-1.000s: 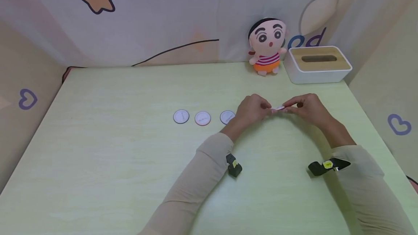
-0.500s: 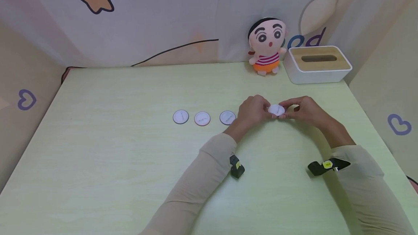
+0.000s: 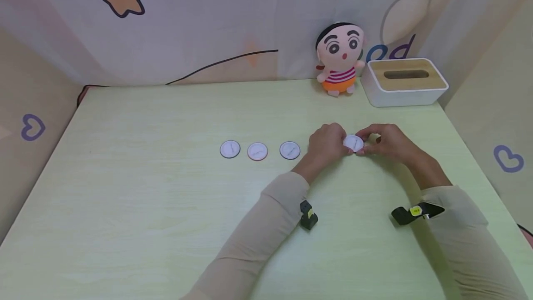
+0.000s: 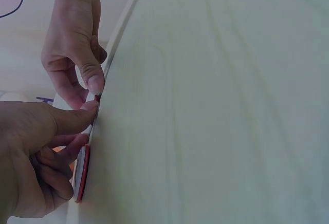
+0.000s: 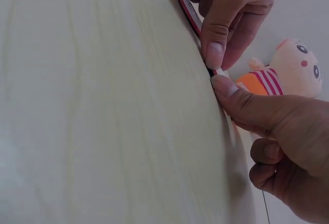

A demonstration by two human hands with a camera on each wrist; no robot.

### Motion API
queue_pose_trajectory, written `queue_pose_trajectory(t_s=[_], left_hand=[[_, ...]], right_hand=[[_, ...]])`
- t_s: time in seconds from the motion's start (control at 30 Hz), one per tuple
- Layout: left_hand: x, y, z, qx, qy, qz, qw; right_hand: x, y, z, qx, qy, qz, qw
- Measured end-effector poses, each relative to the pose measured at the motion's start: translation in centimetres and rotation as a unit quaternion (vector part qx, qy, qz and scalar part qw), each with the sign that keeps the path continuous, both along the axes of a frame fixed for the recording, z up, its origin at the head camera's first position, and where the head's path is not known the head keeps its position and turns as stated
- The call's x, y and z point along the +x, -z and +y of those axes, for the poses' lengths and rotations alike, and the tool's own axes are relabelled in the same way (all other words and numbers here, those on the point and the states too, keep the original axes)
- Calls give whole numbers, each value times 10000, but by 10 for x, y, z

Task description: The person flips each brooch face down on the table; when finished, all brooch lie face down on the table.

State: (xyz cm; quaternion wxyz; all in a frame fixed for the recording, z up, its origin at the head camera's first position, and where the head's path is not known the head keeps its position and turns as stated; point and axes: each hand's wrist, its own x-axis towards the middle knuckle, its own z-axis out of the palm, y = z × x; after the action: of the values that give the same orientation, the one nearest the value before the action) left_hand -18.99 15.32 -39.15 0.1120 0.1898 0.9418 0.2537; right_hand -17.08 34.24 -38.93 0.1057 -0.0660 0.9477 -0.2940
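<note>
Between my two hands is a round white disc (image 3: 353, 143) with a thin line on its face, low over the table or on it; I cannot tell which. My left hand (image 3: 326, 143) pinches its left edge with thumb and fingers. The opposite edge is pinched by my right hand (image 3: 390, 141). Three similar discs lie flat in a row to the left: a dark-rimmed one (image 3: 230, 149), a red-rimmed one (image 3: 257, 151) and another dark-rimmed one (image 3: 289, 150). In the left wrist view a red-edged disc (image 4: 81, 173) lies beside the left hand's curled fingers.
A plush doll (image 3: 339, 61) stands at the table's back edge. To its right is a white tissue box (image 3: 410, 97) with a wooden top. The pale green table (image 3: 137, 207) meets a printed cloth backdrop (image 3: 208, 22) behind.
The held disc, first seen nearly edge-on, has tipped so its face shows, and moved slightly nearer. My left hand shifted a little right and nearer, uncovering the third disc of the row.
</note>
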Motion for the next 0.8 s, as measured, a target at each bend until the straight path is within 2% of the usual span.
queue_pose_trajectory(t_s=[0.57, 0.8], left_hand=[[2, -3, -3, -95, -117, -3, 9999], [7, -2, -6, 180, -107, -23, 9998]], right_hand=[[1, -1, 0, -46, -1, -192, 9998], [3, -2, 3, -14, 66, -309, 9995]])
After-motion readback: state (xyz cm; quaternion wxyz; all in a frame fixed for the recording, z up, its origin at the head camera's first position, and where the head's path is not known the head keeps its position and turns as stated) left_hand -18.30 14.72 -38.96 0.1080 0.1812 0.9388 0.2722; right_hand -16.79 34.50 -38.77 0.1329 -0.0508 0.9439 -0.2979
